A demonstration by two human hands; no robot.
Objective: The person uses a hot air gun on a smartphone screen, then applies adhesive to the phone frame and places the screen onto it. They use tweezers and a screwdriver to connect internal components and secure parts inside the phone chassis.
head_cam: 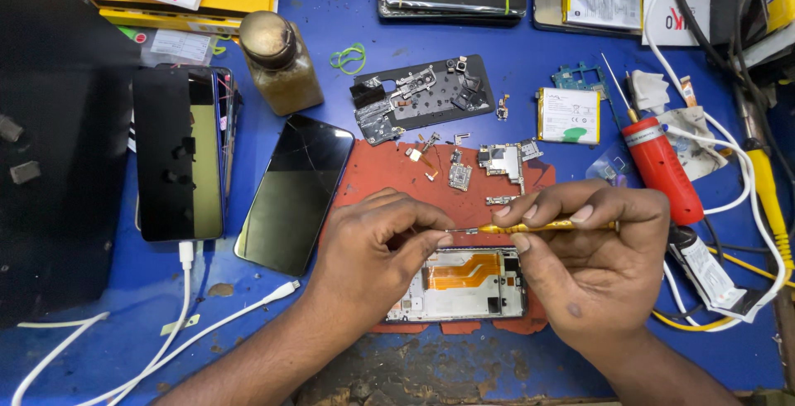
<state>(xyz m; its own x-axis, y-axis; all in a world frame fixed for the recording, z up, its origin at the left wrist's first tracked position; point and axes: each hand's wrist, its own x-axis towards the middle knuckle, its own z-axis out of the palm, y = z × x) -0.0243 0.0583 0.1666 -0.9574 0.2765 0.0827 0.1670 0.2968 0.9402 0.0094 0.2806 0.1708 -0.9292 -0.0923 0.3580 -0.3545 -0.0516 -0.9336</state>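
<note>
Both hands work nearest the camera: the left hand (pixel 377 245) pinches the tool tip, and the right hand (pixel 592 261) is clamped on a yellow screwdriver (pixel 538 226). Under them, on the red mat (pixel 389 170), lies the opened phone (pixel 460 284), orange flex exposed. It looks light, stiff at the frame and fragile inside, so its edges are the safe hold. Far of it lie tiny loose parts (pixel 460 174).

Both hands (pixel 377 249) (pixel 592 261) together — fingers pinched
</note>
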